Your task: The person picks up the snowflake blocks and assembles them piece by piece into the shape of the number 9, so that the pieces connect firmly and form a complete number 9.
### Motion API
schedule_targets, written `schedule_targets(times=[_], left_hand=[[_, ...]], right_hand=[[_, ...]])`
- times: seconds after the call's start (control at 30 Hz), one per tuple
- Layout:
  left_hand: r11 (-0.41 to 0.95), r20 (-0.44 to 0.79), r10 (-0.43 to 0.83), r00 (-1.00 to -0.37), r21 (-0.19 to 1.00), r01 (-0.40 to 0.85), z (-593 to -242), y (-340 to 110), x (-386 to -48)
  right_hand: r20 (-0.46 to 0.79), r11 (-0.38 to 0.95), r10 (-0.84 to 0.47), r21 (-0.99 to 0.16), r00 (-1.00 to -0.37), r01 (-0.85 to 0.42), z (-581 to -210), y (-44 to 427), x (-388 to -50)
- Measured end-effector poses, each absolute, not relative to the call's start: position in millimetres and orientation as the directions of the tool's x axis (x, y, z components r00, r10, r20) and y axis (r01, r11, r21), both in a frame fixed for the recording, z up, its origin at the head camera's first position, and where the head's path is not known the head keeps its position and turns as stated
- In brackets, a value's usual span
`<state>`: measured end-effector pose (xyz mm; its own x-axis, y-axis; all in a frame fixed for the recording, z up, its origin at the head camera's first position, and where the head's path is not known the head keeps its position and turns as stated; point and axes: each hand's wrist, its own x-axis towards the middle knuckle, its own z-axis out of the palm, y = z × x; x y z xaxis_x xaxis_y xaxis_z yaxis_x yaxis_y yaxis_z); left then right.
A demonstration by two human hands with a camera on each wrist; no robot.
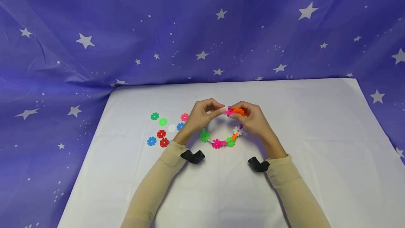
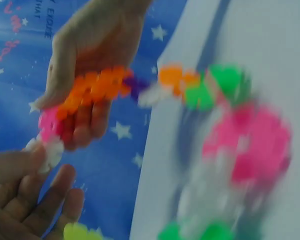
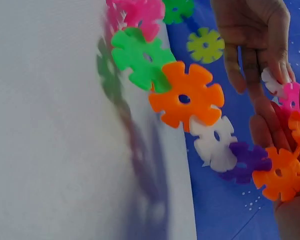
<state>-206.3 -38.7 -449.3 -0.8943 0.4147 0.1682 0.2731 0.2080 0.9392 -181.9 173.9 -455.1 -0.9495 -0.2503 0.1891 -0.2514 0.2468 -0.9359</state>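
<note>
A chain of linked plastic snowflake discs (image 1: 217, 144) hangs in a loop between my two hands, above the white table. My left hand (image 1: 200, 115) pinches a white disc (image 2: 52, 152) between thumb and fingers. With thumb and fingertips my right hand (image 1: 253, 119) grips a pink disc (image 3: 291, 97), and orange discs (image 3: 278, 173) lie along its palm. The white and pink discs touch; whether their slots interlock I cannot tell. Green, pink, orange, white and purple discs (image 3: 246, 162) follow round the loop. My left hand hides part of the loop's left side in the head view.
Several loose discs lie on the table left of my hands, among them a blue disc (image 1: 152, 141), a red disc (image 1: 161, 134) and a green disc (image 1: 154, 116). A purple star-patterned cloth (image 1: 202, 27) hangs behind the white-covered table (image 1: 332, 133). Black wrist mounts (image 1: 193, 156) sit by both sleeves.
</note>
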Motion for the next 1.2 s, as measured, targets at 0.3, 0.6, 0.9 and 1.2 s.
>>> schedule_targets(times=[0.3, 0.6, 0.9, 1.2], left_hand=[[0.428, 0.24, 0.395, -0.887, 0.806, 0.409, -434, -72, -214], [0.718, -0.023, 0.412, -0.911, 0.624, 0.309, -459, -70, -193], [0.477, 0.202, 0.437, -0.876, 0.774, 0.416, -465, -55, -187], [0.399, 0.256, 0.412, -0.875, 0.812, 0.426, -460, -53, -189]], right_hand=[[0.12, 0.188, -0.343, -0.963, -0.932, -0.193, -452, 180, -187], [0.175, 0.277, -0.371, -0.917, -0.912, -0.289, -455, 189, -189], [0.137, 0.291, -0.373, -0.922, -0.918, -0.255, -458, 182, -183], [0.097, 0.286, -0.305, -0.939, -0.947, -0.188, -458, 178, -185]])
